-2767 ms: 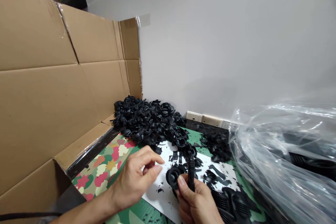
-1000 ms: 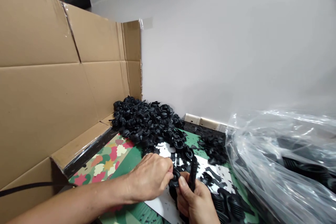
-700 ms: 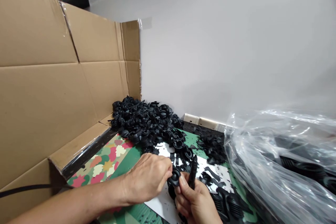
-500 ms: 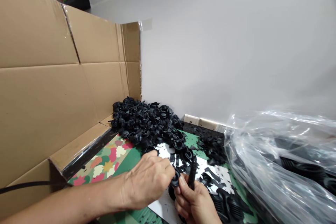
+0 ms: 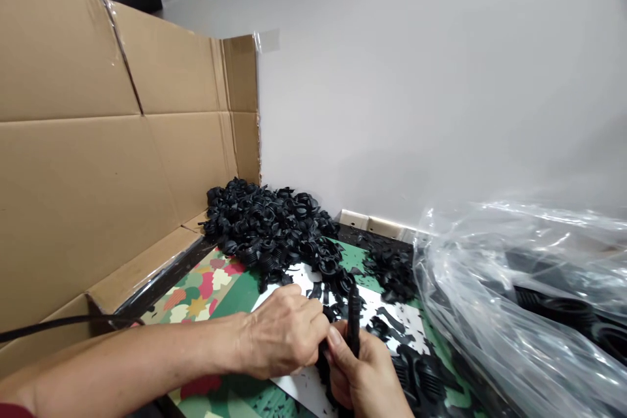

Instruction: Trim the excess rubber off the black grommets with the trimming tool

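Just below the middle of the view, my two hands meet. My left hand is closed, knuckles up, on a black rubber piece that shows only partly between the hands. My right hand pinches the same piece, its thumb pressed close to my left fingers. Out of the right fist rises a dark ribbed stick-like object; whether it is a tool or another rubber part, I cannot tell. Directly behind the hands lie black scraps on a white sheet.
A large heap of black rubber pieces stands against the cardboard wall. A smaller pile of scraps lies right of it. Clear plastic bags with black parts fill the right side. More ribbed black parts lie beside my right hand.
My left hand has closed in against the right thumb, covering most of the rubber piece between them. The stick-like object stands more upright. The whole view has shifted slightly.
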{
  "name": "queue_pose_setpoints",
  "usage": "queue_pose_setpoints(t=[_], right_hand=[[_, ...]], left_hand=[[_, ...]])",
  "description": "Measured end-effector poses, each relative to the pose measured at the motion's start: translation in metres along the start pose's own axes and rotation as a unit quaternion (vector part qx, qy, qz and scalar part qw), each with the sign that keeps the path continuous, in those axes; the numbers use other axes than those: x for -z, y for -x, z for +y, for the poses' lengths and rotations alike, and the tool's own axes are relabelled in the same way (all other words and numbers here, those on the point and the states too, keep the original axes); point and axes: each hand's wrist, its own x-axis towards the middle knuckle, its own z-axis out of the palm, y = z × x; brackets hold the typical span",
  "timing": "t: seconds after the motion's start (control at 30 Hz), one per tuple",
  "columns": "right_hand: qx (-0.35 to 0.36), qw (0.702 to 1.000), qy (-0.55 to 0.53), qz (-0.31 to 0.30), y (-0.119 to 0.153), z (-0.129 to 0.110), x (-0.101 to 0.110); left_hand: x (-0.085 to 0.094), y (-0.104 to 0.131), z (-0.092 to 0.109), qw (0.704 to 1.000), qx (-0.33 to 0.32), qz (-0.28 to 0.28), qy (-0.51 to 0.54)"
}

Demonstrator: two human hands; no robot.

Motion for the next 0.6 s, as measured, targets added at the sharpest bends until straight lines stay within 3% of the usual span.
queue_pose_setpoints(t=[0.07, 0.13, 0.17, 0.2, 0.27, 0.43, 0.6], right_hand=[[-0.013, 1.000, 0.010, 0.012, 0.001, -0.005, 0.000], [-0.031, 0.999, 0.006, 0.021, 0.003, -0.013, 0.000], [-0.042, 0.999, -0.005, 0.021, 0.005, -0.018, -0.001], [-0.055, 0.998, -0.020, 0.015, 0.006, -0.023, -0.002], [-0.082, 0.995, -0.057, -0.010, 0.009, -0.031, -0.005], [-0.125, 0.985, -0.110, -0.046, 0.013, -0.040, -0.010], [-0.127, 0.983, -0.119, -0.054, 0.013, -0.037, -0.009]], left_hand=[[-0.002, 0.001, 0.000, 0.997, 0.033, 0.037, 0.055], [0.002, 0.002, -0.003, 0.974, 0.140, 0.060, 0.169], [0.006, 0.003, -0.006, 0.947, 0.214, 0.065, 0.231], [0.009, 0.005, -0.010, 0.901, 0.312, 0.073, 0.292], [0.014, 0.010, -0.019, 0.851, 0.407, 0.078, 0.322], [0.009, 0.028, -0.032, 0.800, 0.488, 0.047, 0.346], [0.012, 0.031, -0.021, 0.795, 0.490, 0.056, 0.354]])
